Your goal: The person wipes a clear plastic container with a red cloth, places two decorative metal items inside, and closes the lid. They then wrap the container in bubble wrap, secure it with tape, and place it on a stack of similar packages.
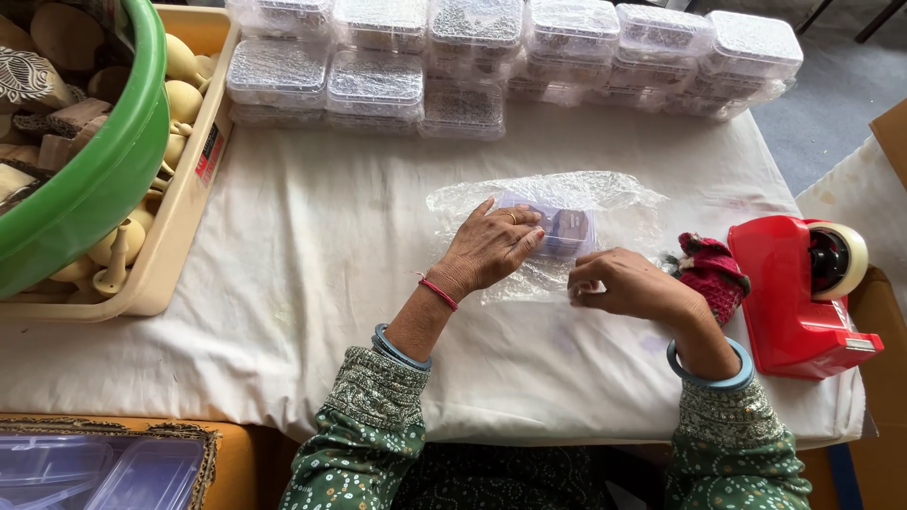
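Head view: a small box [559,229] was pressed flat by the spread left hand [489,247] onto plastic wrap [605,194] laid on the white cloth [312,246]. The wrap's near edge was pinched by the right hand [624,281]. Wrap so thin could likely be torn if pulled hard.

red tape dispenser [789,293], green basin [104,179] (patterned sleeves)

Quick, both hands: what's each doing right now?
Left hand: open, flat, pressing on the small box on the plastic wrap.
Right hand: fingers curled, pinching the wrap's near edge.
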